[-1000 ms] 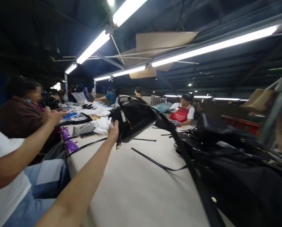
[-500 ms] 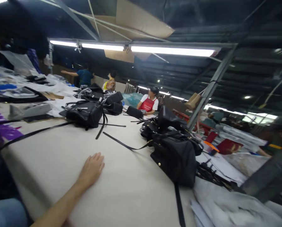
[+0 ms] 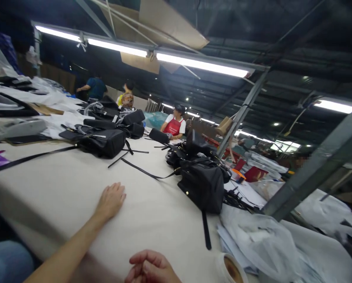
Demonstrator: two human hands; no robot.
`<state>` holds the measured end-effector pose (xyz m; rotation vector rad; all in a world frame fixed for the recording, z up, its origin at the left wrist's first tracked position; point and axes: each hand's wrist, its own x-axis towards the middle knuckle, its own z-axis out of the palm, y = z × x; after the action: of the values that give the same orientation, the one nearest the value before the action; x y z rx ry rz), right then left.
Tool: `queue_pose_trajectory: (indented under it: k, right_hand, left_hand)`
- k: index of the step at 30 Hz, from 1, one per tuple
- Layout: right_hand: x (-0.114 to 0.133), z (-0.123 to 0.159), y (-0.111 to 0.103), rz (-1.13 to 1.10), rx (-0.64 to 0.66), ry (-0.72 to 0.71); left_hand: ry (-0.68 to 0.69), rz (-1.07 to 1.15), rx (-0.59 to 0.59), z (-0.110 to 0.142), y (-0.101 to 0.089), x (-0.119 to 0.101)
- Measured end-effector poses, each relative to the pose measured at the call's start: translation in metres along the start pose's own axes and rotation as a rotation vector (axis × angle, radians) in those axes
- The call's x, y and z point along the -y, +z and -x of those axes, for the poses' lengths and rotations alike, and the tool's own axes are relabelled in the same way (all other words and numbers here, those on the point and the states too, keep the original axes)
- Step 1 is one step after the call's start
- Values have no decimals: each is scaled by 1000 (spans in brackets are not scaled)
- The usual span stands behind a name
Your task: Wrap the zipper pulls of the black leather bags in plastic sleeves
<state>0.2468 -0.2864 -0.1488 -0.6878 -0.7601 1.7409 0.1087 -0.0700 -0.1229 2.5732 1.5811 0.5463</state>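
My left hand (image 3: 111,200) lies flat on the pale tabletop (image 3: 152,208), fingers stretched out and holding nothing. Low in the picture, my right hand (image 3: 152,267) hovers at the near side with loosely curled fingers, and I see nothing between them. To its right is a white round thing (image 3: 220,267) with a brown inside, cut off by the frame. A black bag (image 3: 203,184) with straps stands right of the middle, apart from both hands. Another black bag (image 3: 102,141) rests farther back on the left, its long strap trailing toward the left edge.
Clear plastic bags (image 3: 261,232) are heaped at the right, beside a slanted metal post (image 3: 314,173). More black bags and white wrapping (image 3: 60,124) crowd the far left. Across the table is a person in a red apron (image 3: 173,126); others stand farther back.
The view has turned to the right. My right hand and the white round thing have come into view at the bottom. My left hand stays flat on the table.
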Motion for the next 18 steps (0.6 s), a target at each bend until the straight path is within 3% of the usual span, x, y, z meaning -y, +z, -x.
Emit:
queue_pose_trajectory:
  k: [4,12,15,18]
  right_hand:
    - [13,12,15,23,-68,-26]
    - [15,22,17,-7,-162,-77]
    - [3,45,18,-28,-174,-44]
    - [-19,86,10,2,-169,126]
  left_hand:
    - [14,-13,-2,-1,-1,0]
    - [32,-13,8,-7,6,-2]
    - [38,-16,15,-8,10,-1]
    - [42,-8,22,-11,17,0]
